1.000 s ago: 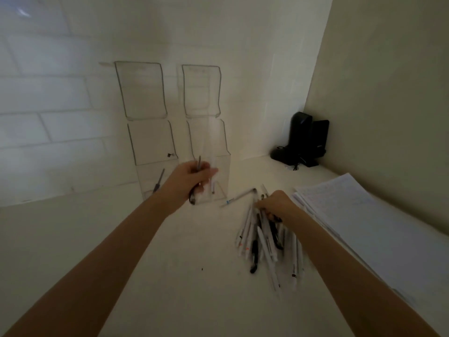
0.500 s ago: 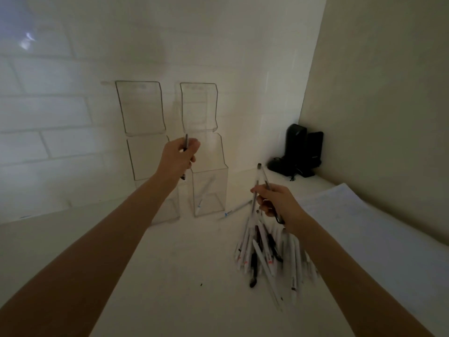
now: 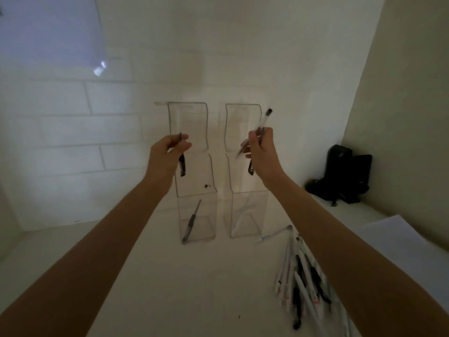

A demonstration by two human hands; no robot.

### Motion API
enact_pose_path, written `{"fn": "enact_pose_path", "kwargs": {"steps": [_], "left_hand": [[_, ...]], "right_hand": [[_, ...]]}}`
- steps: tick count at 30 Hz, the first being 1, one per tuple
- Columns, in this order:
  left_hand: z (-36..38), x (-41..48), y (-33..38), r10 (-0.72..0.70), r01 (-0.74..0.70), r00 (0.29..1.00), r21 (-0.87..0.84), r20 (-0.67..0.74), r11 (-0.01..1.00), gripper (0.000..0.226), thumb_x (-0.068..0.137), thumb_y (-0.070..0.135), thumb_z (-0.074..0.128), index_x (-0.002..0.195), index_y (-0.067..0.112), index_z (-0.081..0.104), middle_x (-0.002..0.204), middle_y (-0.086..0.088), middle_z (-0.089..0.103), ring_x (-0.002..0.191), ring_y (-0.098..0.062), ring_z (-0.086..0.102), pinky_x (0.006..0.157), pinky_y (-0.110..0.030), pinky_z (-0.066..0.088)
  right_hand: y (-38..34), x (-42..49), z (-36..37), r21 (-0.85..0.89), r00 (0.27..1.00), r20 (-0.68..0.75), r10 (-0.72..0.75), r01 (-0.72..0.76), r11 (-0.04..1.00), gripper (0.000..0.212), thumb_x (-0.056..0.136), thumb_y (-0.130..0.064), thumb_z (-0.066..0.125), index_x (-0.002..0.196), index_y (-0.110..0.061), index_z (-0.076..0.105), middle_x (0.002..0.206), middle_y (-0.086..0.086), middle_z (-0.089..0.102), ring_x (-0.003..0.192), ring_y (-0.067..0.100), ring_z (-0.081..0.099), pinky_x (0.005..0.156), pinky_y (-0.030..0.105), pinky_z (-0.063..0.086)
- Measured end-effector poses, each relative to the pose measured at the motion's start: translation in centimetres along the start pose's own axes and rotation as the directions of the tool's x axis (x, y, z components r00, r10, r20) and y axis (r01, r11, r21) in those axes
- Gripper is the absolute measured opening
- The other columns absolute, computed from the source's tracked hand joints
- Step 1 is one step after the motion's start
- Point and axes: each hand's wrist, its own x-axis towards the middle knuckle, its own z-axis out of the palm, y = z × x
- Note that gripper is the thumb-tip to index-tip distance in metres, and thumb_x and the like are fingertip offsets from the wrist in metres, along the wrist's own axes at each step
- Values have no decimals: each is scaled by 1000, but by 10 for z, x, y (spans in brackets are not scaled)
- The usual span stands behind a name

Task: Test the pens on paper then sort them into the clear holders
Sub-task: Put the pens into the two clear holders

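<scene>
Barely started: left holder [image 3: 209, 215] and right holder [image 3: 258, 215] at 12 o'clock hold one pen each; pile [image 3: 303, 283] at 4 o'clock unsorted. Left hand [image 3: 167, 154] grips dark pen [image 3: 182, 165], right hand [image 3: 261, 152] grips clear pen [image 3: 264, 120].

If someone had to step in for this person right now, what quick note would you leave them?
Left hand grips one dark pen, raised before the left holder.
Right hand grips at least two pens before the right holder.
Done: a grey pen lies in the left holder, seemingly a white pen in the right.
To do: drop the held pens in, then test the pile on the paper and sort it.
</scene>
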Motion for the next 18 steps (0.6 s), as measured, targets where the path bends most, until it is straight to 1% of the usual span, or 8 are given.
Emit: {"fn": "enact_pose_path", "kwargs": {"steps": [2,4,6,9,11,13,15,18], "left_hand": [[3,1,-5,-31,31,1000,25,0,999,15,89,7,56,103,7,59,105,-14,61,98,-20,62,86,-26,49],[6,1,-12,-58,57,998,38,5,998,13,87,5,59,99,9,58,97,-10,60,99,-26,61,89,-34,49],[5,-1,-17,-52,52,999,146,-2,988,17,85,5,62,100,9,57,90,-3,59,93,-23,60,86,-30,50],[0,-10,-18,-23,13,999,247,39,969,40,82,9,66,119,8,51,106,-3,57,100,-16,57,92,-28,46],[-8,-16,-16,8,-5,1000,229,-11,973,53,82,8,66,129,7,43,117,-1,51,109,-12,52,95,-26,42],[-19,-22,-13,63,-38,993,230,-103,973,47,85,7,63,127,8,44,114,-1,52,104,-13,55,86,-20,46],[-31,-29,-11,83,-36,985,287,-151,957,40,86,10,61,123,9,47,108,0,54,95,-13,57,73,-11,44],[-46,-38,-15,38,16,990,381,-132,925,35,85,16,63,118,12,51,102,1,57,88,-12,57,63,-9,39]], "right_hand": [[6,7,11,-10,999,13,51,-51,999,11,101,-19,34,99,-8,34,77,5,53,64,16,54,62,30,48],[8,8,19,74,995,26,91,-93,993,10,102,-19,33,99,-9,35,74,4,53,62,18,58,65,34,52],[5,2,31,118,995,83,46,-56,991,11,102,-18,31,102,-8,35,75,5,54,65,17,58,64,24,51],[1,-6,58,85,982,189,-28,13,996,12,103,-19,28,102,-9,34,81,8,53,68,10,51,60,11,43],[1,-8,77,35,977,213,-12,4,999,14,103,-24,28,99,-12,33,82,4,47,68,8,44,63,18,40],[4,-8,91,-31,977,212,2,4,1000,16,102,-27,31,98,-12,34,76,-1,40,65,10,39,62,27,37],[5,-10,99,-87,975,222,18,1,996,20,100,-28,37,104,-8,39,74,2,44,62,14,43,58,30,37],[7,-16,94,-275,961,253,113,-40,961,49,94,-42,50,124,-4,42,103,11,53,88,19,50,70,25,39]]}}
